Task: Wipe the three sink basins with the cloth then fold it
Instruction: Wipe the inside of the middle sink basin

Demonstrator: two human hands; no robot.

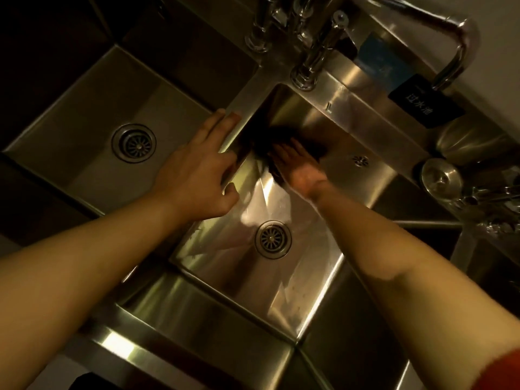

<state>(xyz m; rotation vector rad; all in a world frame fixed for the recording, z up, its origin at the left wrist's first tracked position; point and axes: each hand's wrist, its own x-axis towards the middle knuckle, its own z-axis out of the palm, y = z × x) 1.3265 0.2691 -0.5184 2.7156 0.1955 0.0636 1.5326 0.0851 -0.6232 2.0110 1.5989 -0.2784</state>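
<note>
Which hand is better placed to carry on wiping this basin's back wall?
Right. The right hand already presses the dark cloth against the basin's back wall, while the left hand rests empty on the divider rim.

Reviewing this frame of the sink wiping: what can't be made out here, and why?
- Cloth: head view, dark and motion-blurred under the right hand; its colour and folds are unreadable.
- Third basin: only two drains show, in the middle basin and the left basin; the rest is cut off or in shadow.
- Blue label behind the faucet: text blurred.
- Left hand: rests on the divider, fingertips partly shadowed.
</note>
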